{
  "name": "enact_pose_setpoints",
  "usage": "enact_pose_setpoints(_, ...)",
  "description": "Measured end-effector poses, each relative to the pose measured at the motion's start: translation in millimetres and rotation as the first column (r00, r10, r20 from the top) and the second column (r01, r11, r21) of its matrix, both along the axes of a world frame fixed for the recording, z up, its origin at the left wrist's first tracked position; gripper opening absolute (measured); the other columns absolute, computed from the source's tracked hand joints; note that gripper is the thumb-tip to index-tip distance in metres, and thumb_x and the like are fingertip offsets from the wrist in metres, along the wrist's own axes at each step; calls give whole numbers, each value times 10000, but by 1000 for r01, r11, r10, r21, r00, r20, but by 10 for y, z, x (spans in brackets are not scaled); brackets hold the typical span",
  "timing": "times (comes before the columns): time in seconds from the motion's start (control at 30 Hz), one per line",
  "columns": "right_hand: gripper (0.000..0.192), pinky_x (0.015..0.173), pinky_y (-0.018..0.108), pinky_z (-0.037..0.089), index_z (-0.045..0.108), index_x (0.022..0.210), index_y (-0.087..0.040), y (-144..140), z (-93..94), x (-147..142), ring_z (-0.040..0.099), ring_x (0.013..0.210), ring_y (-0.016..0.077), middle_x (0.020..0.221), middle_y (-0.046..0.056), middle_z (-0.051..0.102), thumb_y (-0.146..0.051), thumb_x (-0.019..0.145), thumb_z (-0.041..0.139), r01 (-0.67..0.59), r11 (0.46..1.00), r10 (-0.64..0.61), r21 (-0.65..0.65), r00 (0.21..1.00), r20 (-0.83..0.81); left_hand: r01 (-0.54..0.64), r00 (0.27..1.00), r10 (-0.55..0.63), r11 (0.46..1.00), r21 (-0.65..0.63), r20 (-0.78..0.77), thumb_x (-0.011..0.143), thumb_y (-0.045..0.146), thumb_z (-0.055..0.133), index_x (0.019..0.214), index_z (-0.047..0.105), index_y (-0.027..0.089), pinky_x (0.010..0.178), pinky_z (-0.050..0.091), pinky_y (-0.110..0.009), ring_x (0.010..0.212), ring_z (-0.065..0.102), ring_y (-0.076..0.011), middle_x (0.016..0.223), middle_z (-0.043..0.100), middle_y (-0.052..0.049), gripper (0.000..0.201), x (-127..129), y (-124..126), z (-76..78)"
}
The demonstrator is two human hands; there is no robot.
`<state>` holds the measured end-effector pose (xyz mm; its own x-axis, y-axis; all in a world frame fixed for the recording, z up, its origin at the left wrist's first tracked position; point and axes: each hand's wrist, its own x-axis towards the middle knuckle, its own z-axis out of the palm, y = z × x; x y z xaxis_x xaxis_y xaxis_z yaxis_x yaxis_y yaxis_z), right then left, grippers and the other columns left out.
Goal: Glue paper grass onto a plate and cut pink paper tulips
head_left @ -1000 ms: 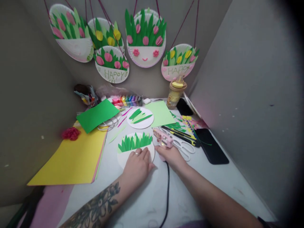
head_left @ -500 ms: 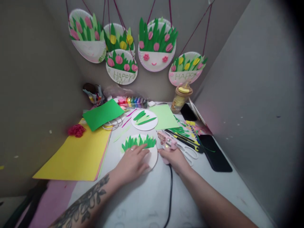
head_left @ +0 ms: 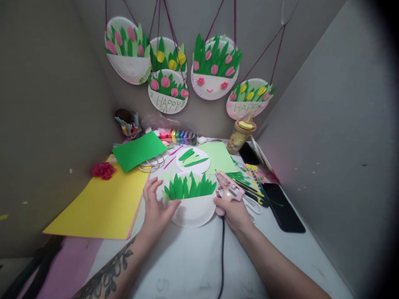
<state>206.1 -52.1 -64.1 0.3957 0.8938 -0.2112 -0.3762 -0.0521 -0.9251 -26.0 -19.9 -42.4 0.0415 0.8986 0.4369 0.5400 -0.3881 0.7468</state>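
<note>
Spanning the lower half of the view, the white table [head_left: 193, 265] fills a corner between grey walls. At 9 o'clock from the working area lies a yellow paper sheet [head_left: 99, 207], with a dark green sheet [head_left: 139, 150] overlapping its far edge and a red yarn tuft [head_left: 104, 170] just beside it. At 12 o'clock, five finished plate decorations [head_left: 215, 68] hang on cords against the wall. A light green sheet [head_left: 220, 157] lies at 1 o'clock, a black phone [head_left: 284, 202] at 3 o'clock.

Centre of the table: a paper plate [head_left: 191, 209] carrying a row of green paper leaves [head_left: 190, 187] along its upper part. The plate is held tilted, its near edge toward the person. The left hand [head_left: 156, 209] grips the plate at its 9 o'clock rim: thumb pressed on the front face, the other fingers spread open behind and above the rim.

The right hand [head_left: 233, 211] is closed around the handle of a pink glue gun [head_left: 229, 191], at 3 o'clock from the plate and just beside its rim. The nozzle points toward 11 o'clock. A black cord [head_left: 222, 253] runs from the handle toward 6 o'clock.

Beyond the held plate, at 12 o'clock, a second white plate [head_left: 193, 160] holds loose green strips. White scissors [head_left: 252, 204] lie partly hidden behind the right hand. A lidded jar [head_left: 241, 135] stands near the wall at 1 o'clock, a row of coloured paint pots [head_left: 177, 136] at 12 o'clock.
</note>
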Motion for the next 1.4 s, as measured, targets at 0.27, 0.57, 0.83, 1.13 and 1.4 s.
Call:
enact_pose_setpoints(0.27, 431, 849, 391, 533, 660, 955, -175, 36, 42, 19, 665, 905, 246, 914, 51, 717, -179, 557, 825, 97, 989, -91, 113, 994, -57, 412, 804, -26, 745, -524, 594, 675, 383, 724, 972, 612, 134, 794, 477, -309, 882, 638, -219, 941, 693, -88, 403, -11, 122, -20)
enact_pose_setpoints(0.57, 495, 896, 412, 522, 644, 1080, -172, 55, -172, 12, 661, 991, 268, 1051, 85, 712, -251, 619, 807, 97, 989, -108, 116, 989, 97, 443, 690, 108, 718, -536, 715, 661, 355, 764, 908, 664, 133, 752, 485, -283, 739, 652, -175, 830, 730, -71, 347, -26, 139, -101)
enact_pose_setpoints(0.83, 521, 846, 387, 544, 636, 1067, -172, 65, -26, -76, 663, 986, 264, 1005, 72, 719, -257, 583, 807, 192, 975, -210, 116, 962, 177, 377, 719, 59, 804, -460, 693, 642, 319, 754, 807, 701, 133, 749, 465, -276, 767, 638, -183, 836, 731, -71, 254, -60, 179, -46)
enact_pose_setpoints(1.13, 424, 689, 352, 566, 679, 922, -161, 67, 111, -253, 691, 862, 269, 904, 81, 741, -306, 549, 818, 255, 952, -289, 170, 930, 227, 349, 747, 26, 836, -424, 665, 654, 334, 685, 936, 657, 116, 591, 424, -232, 627, 586, -139, 750, 692, -45, 358, -117, 143, 10)
enact_pose_setpoints(1.4, 386, 531, 300, 511, 684, 842, -145, 107, 136, -429, 665, 626, 232, 675, 46, 717, -270, 502, 820, 318, 945, -327, 78, 913, 243, 389, 786, -46, 812, -435, 616, 653, 371, 638, 831, 613, 129, 587, 417, -238, 625, 574, -143, 710, 656, -41, 302, -209, 244, -128)
